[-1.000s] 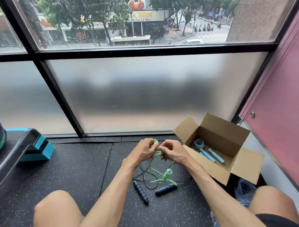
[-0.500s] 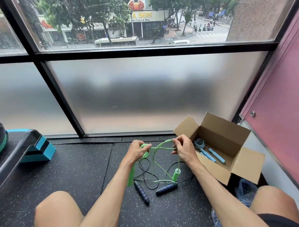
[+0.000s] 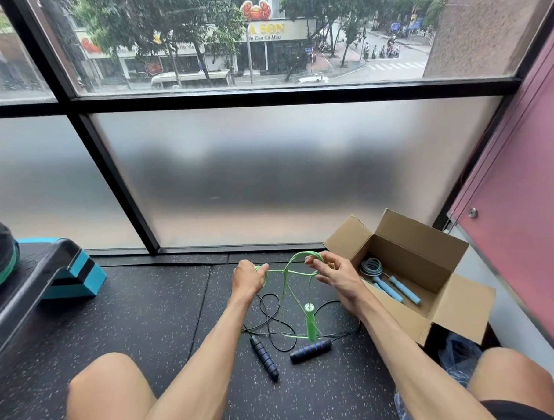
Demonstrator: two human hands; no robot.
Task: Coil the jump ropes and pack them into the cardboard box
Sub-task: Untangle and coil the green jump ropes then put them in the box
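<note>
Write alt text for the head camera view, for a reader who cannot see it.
A seated person's left hand and right hand loop a green jump rope above a black jump rope lying on the dark floor. At right, an open cardboard box holds a coiled blue jump rope.

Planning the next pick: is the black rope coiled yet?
No. The black rope lies loose on the floor, handles apart.

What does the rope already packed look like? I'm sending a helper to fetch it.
Find the open cardboard box on the floor by the pink wall. Inside lies the blue rope, coiled, with two pale blue handles. The green and black ropes are outside the box.
</note>
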